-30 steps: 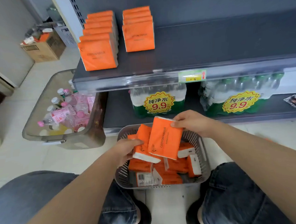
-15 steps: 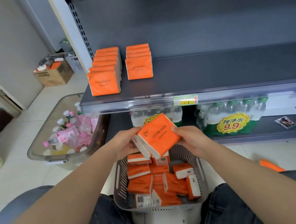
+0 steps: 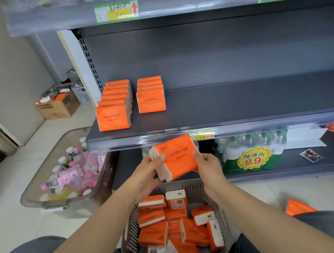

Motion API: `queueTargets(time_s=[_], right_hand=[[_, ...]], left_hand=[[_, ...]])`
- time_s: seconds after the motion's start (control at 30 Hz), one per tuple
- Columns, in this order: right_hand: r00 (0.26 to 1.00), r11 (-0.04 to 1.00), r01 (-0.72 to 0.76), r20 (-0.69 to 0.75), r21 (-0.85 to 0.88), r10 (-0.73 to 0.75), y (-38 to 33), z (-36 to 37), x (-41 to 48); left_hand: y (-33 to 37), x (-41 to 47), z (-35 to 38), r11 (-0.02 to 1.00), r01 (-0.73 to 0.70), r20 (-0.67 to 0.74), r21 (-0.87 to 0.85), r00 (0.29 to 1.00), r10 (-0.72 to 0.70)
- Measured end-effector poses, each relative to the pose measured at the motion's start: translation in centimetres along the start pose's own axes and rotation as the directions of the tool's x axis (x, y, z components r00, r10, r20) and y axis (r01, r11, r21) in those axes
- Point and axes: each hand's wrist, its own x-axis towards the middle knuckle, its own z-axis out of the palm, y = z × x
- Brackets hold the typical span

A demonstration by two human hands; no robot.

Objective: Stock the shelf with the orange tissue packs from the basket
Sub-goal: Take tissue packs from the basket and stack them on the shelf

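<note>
Orange tissue packs heaped in the basket, above the basket two more packs pressed together, left hand and right hand fingers gripping either end, left of the basket a clear bin of bottles, beyond it the shelf with two rows.

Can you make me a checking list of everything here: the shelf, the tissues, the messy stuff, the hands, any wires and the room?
Surface: shelf, mostly bare; two rows of shelf packs stand at its left end.
Job's things: held tissue packs, seemingly two together, in front of the shelf edge; basket holds jumbled loose packs.
Clutter: stray pack on the floor at right; small packet on the lower shelf.
Hands: left hand and right hand grip the held tissue packs from either side.
Cables: nothing seen.
Surroundings: clear bin of bottles, cardboard box, water bottle bundles.
</note>
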Motion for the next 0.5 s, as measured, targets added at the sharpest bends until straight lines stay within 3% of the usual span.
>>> queueTargets(time_s=[0.13, 0.33, 0.5], right_hand=[[0.998, 0.997, 0.055, 0.004, -0.055, -0.055, -0.5, 0.2, 0.0], [0.986, 0.984, 0.118, 0.135, -0.134, -0.1, -2.1, 0.4, 0.9], [0.947, 0.999, 0.031, 0.32, -0.043, -0.016, -3.9, 0.6, 2.7]], left_hand=[[0.7, 0.6, 0.1, 0.999, -0.035, -0.057, -0.001, 0.998, 0.034], [2.6, 2.0, -1.1, 0.995, -0.099, -0.072, 0.01, 0.992, 0.1], [4.5, 3.3, -2.3, 0.991, -0.13, -0.047, 0.01, 0.99, 0.13]])
